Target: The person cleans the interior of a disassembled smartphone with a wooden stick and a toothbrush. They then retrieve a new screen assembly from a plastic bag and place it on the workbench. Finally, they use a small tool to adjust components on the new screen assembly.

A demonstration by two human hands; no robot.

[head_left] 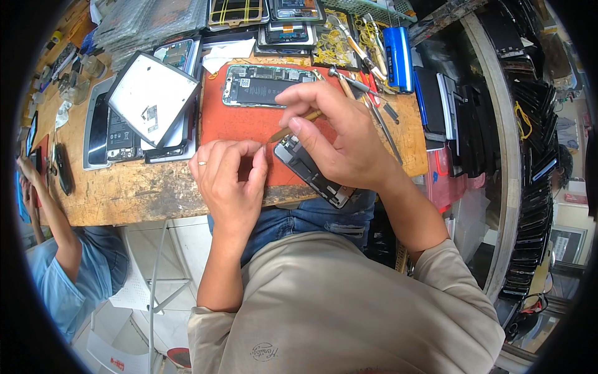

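My right hand [342,131] is closed around a slim brown tool [280,134], whose kind I cannot make out. The tool's tip points down and left, close to the fingertips of my left hand [227,177]. That hand, with a ring on one finger, has its thumb and forefinger pinched; anything between them is too small to name. Below my right hand, a phone screen part [311,173] lies tilted at the table's front edge, partly covered by the palm. Beyond both hands, an opened phone body [265,86] with its battery showing rests on the red mat [218,128].
Stacked phone parts and a white square panel [151,100] stand left. Screwdrivers [358,81], a blue cylinder [398,59] and yellow bands [333,47] crowd the back right. A rack of dark phone panels [529,187] is at right. Another person's arm [59,218] reaches in at left.
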